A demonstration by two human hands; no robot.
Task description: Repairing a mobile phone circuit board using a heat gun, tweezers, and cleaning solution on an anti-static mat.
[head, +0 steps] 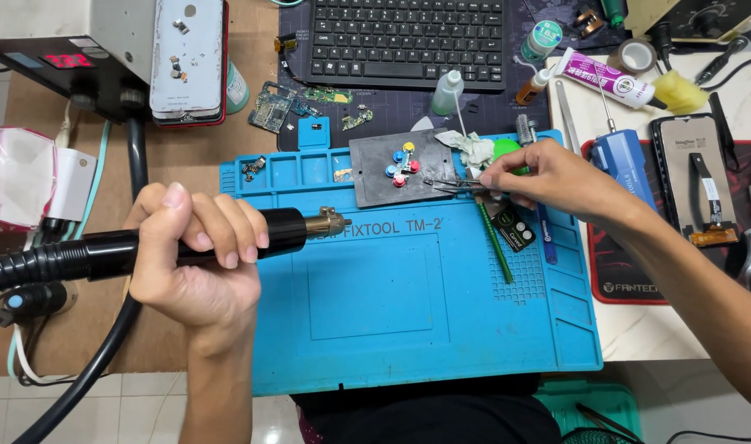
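Hot-air wand [227,238] clenched in your left hand [190,255], nozzle aimed toward grey holder plate [396,168] ahead of right hand; right hand [540,177] pinching tweezers [454,186], tips over plate's edge; keep nozzle level, tweezers steady; blue mat [408,329] beneath both; keyboard [404,41] beyond.

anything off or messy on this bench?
Loose circuit board pieces lie scattered off the blue mat, beside the keyboard. Crumpled tissue sits by the grey fixture plate. No spill or damage shows.
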